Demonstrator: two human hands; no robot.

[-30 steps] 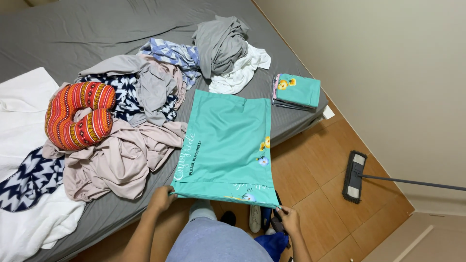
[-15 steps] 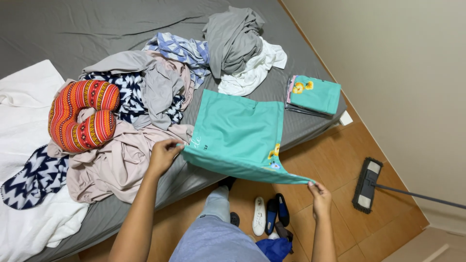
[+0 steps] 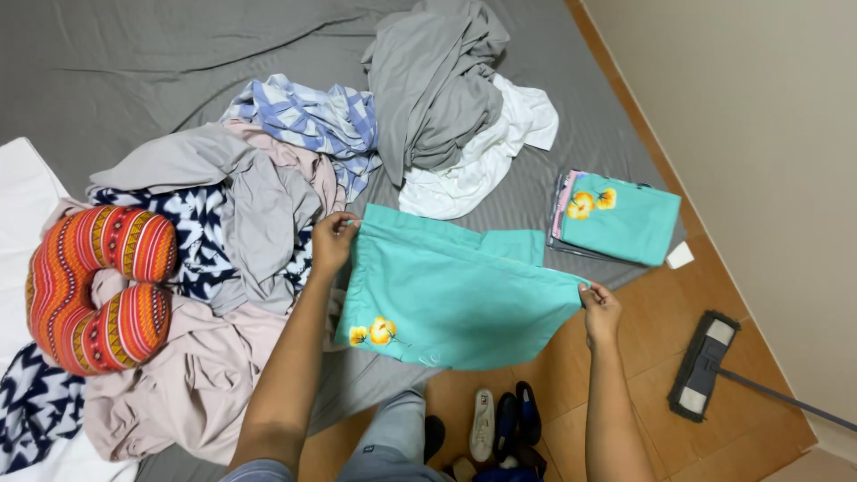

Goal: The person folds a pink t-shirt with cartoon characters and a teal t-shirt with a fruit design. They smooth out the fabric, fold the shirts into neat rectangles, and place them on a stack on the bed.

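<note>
Grey bed [image 3: 134, 54], teal cloth [image 3: 446, 295] overhanging edge, both hands [image 3: 332, 241] pinching corners

A home bedroom — a bed [image 3: 134, 54] under a grey sheet, heaped with loose laundry [image 3: 268, 178], a neck pillow [image 3: 98, 286], wood floor [image 3: 643, 357] with shoes [image 3: 500, 424] and a flat mop [image 3: 705, 375] by the plain wall [image 3: 759, 134].

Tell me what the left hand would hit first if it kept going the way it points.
The left hand points up the bed; it would probably meet the blue-and-white patterned garment first, though depth is hard to judge. It grips the teal cloth.
</note>
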